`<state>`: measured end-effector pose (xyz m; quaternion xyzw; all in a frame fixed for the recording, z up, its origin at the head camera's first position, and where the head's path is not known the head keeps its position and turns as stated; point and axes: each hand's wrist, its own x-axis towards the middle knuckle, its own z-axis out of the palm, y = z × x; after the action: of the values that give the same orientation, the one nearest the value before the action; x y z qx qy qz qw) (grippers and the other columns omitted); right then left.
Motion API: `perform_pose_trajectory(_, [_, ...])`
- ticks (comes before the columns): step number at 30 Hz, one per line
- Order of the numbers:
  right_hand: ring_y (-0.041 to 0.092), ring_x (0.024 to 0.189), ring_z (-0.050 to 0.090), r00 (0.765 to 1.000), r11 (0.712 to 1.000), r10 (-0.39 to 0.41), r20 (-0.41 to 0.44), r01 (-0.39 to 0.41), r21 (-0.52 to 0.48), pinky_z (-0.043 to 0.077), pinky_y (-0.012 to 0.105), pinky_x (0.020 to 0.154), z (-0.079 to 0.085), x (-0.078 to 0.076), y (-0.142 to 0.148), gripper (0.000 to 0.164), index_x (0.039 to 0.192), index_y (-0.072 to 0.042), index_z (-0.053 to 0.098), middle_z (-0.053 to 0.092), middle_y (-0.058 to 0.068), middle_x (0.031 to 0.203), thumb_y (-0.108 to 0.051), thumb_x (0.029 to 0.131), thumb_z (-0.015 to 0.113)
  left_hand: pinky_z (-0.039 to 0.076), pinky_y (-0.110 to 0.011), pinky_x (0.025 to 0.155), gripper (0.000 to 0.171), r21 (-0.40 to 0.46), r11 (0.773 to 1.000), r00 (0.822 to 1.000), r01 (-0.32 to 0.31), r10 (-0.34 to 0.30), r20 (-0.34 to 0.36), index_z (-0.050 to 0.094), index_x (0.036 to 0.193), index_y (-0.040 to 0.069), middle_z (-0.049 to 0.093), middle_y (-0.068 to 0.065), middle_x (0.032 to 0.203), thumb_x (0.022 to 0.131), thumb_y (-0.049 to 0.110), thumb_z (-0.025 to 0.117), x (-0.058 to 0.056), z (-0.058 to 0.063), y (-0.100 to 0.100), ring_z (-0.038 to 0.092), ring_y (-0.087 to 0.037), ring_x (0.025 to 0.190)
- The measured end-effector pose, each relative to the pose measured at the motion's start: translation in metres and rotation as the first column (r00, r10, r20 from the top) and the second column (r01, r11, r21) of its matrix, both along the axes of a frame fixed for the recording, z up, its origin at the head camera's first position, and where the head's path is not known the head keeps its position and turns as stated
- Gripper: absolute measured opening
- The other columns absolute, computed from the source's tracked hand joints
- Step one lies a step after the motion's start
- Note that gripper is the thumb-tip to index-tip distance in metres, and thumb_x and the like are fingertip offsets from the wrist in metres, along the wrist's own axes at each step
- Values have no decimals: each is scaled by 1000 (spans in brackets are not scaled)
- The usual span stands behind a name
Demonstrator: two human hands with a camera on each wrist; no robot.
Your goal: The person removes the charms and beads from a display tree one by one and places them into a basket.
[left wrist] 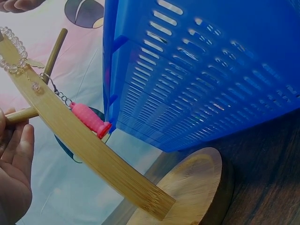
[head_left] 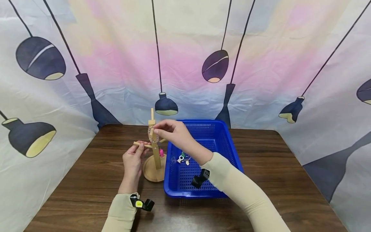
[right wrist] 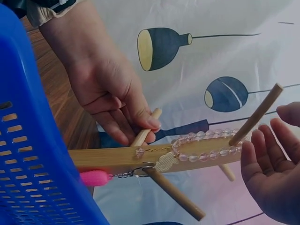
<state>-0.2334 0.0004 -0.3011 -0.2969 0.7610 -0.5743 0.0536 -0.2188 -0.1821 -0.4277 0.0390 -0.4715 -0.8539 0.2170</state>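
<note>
A wooden stand (head_left: 156, 157) with several pegs rises from a round base. My left hand (head_left: 132, 162) pinches the stand's left peg (right wrist: 149, 129) between thumb and fingers. Around another peg near the top hangs a clear pinkish beaded bracelet (right wrist: 213, 155) with a pale flat charm. Beside it is my right hand (head_left: 177, 133), its thumb and fingers apart in the right wrist view and nothing visibly gripped. A pink keychain (left wrist: 89, 118) dangles by its chain from a lower peg.
Immediately right of the stand sits a blue perforated basket (head_left: 203, 194), its left wall close to the base. Inside lie a few small trinkets (head_left: 182, 158), white and green among them. A printed cloth (head_left: 185, 71) hangs behind the brown wooden table (head_left: 266, 161).
</note>
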Motion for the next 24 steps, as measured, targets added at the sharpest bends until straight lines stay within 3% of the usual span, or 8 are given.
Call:
perform_pose_trajectory(3, [19,93,67,999,999,-38,-22,38,12,60,27,77,-3,-2,0,24,119,-5,71,72,16,118,-19,100,67,63,-13,70,23,-18,1000,1000,0,0,-6,73,82,14,77,5,80,99,3,63,1,-1,0,76,-3,77])
perform_pose_trajectory(6, [10,91,64,998,998,-63,-28,63,6,54,17,72,-6,-4,0,24,119,-5,71,72,16,119,-18,100,68,63,-13,70,22,-13,1000,1000,4,-4,-13,73,82,13,78,5,80,99,4,63,1,-2,0,76,-3,77])
perform_pose_trajectory(14, [26,102,70,994,994,-105,-38,104,-34,56,15,75,-18,-11,-7,24,119,-2,71,73,18,119,-14,99,68,63,-13,68,22,-9,1000,1000,-3,3,-12,73,81,12,78,4,80,99,4,63,0,-2,0,77,-4,78])
perform_pose_trajectory(18, [27,98,70,990,990,-128,-60,124,-61,55,13,74,-23,-14,-11,23,117,0,71,74,21,113,-13,98,69,63,-13,68,23,-2,1000,1000,-9,9,0,73,81,12,78,4,79,99,2,62,0,-1,0,77,-4,77])
perform_pose_trajectory(24, [21,93,69,986,985,-155,-56,150,-82,54,12,75,-28,-16,-16,21,113,1,71,73,23,109,-10,95,72,62,-12,67,24,-55,998,1000,-29,30,6,73,82,13,77,7,79,100,1,61,0,-2,0,74,-1,75])
